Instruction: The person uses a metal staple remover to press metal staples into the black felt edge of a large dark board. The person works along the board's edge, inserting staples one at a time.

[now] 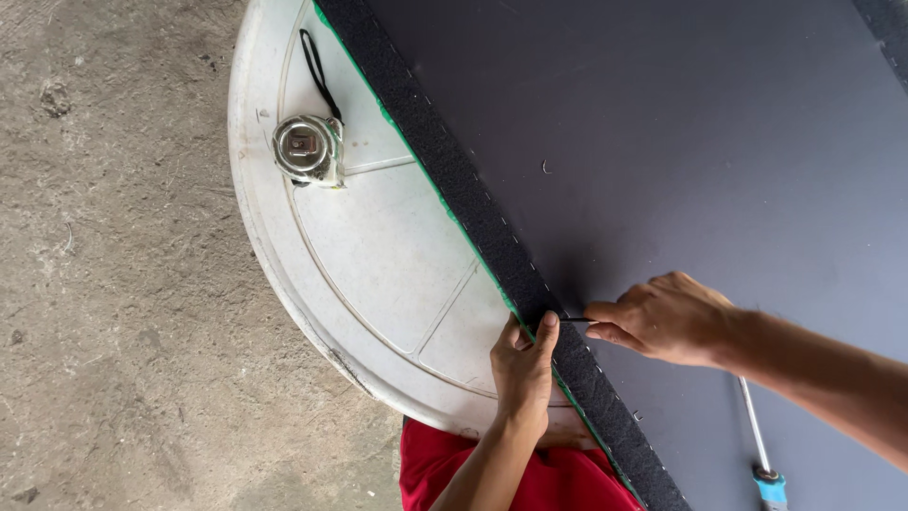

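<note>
Right hand point(667, 317) pinching thin needle point(573, 320); left hand point(523, 364) pinching black strip point(492, 227) edge just beside. Risk: needle slip pricks left thumb; loosened grip shifts strip off line.

The dark sheet point(719, 142) lies open and bare above and right of the right hand point(667, 320). Left of the black fuzzy strip point(454, 170), the white round tabletop point(378, 246) is open except where a tape measure point(307, 149) sits near its upper rim. A blue-tipped tool point(768, 473) lies below the right forearm.

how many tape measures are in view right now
1. The tape measure lies on the white round tabletop, left of the black fuzzy strip. Others may be hidden under the dark sheet.
</note>
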